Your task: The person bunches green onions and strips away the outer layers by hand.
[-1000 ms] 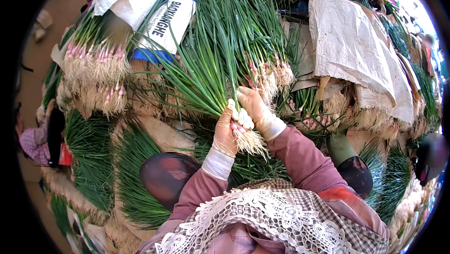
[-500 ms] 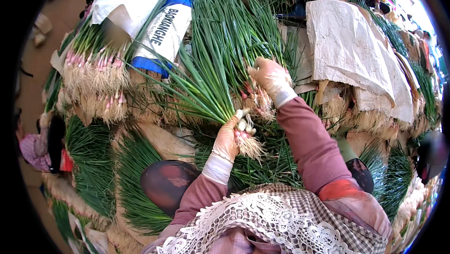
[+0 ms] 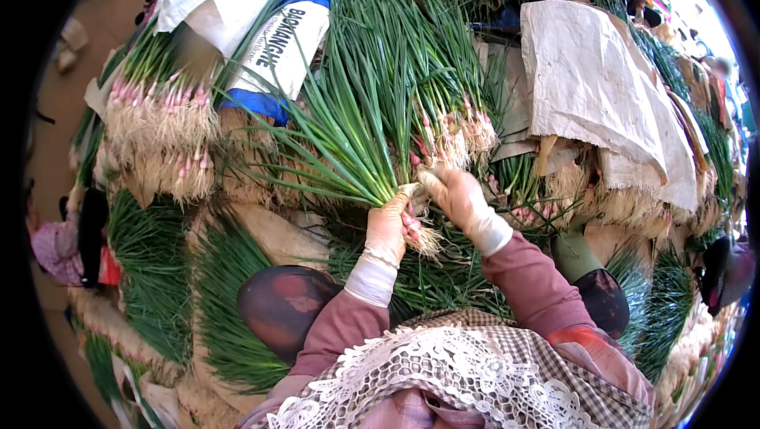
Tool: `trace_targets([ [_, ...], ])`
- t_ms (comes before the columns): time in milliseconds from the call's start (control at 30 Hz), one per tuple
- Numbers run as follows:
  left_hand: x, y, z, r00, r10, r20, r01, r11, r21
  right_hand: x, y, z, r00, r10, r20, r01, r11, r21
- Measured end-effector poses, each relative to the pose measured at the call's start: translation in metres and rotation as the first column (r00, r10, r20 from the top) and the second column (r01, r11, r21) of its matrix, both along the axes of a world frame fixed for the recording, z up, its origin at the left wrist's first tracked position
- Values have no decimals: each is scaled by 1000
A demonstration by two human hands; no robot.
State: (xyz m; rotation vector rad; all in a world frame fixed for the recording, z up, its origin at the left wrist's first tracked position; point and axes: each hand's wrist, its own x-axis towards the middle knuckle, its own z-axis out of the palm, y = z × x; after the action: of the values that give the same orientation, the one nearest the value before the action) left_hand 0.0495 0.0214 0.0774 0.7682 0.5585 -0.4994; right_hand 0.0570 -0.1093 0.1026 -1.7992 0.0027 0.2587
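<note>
My left hand (image 3: 389, 227), in a pale glove, grips a bundle of green spring onions (image 3: 348, 156) near its roots, leaves fanning up and to the left. My right hand (image 3: 459, 198), also gloved, pinches one more onion stalk and presses it against the bundle's bulb end (image 3: 423, 237). Just beyond the hands lies a big heap of spring onions (image 3: 412, 73) with pink-white bulbs.
Bundled onions (image 3: 162, 132) are stacked at the left, with more green bunches (image 3: 146, 271) below. A white and blue sack (image 3: 261, 25) and tan paper sheets (image 3: 594, 89) cover parts of the pile. Dark rubber boots (image 3: 285, 306) show by my knees.
My right hand reached up into the heap half a second ago and has come back down to the bundle with a stalk. The left hand has held the bundle steady.
</note>
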Motion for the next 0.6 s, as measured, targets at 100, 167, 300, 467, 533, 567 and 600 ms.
trace_targets([
  [100,-7,-4,3,979,-160,123,139,976,166,30,8,-22,997,-73,-23,69,990,-120],
  [167,-8,-1,9,990,-83,117,78,996,41,26,20,-29,969,-145,-202,214,899,382],
  [300,0,5,-3,970,73,231,50,873,-485,18,23,-73,995,48,-84,-58,991,-120],
  [467,-1,9,13,991,52,120,-3,929,-371,34,5,-16,851,461,-251,-478,483,-734],
  [533,3,8,5,995,-33,94,68,913,-402,64,-10,-20,957,120,266,79,772,-631],
  [567,3,10,-1,987,-59,148,107,932,-346,77,-9,-2,914,-121,387,310,823,-475],
  [600,2,9,-3,984,-85,159,136,928,-347,87,-11,13,935,-202,292,339,749,-569],
])
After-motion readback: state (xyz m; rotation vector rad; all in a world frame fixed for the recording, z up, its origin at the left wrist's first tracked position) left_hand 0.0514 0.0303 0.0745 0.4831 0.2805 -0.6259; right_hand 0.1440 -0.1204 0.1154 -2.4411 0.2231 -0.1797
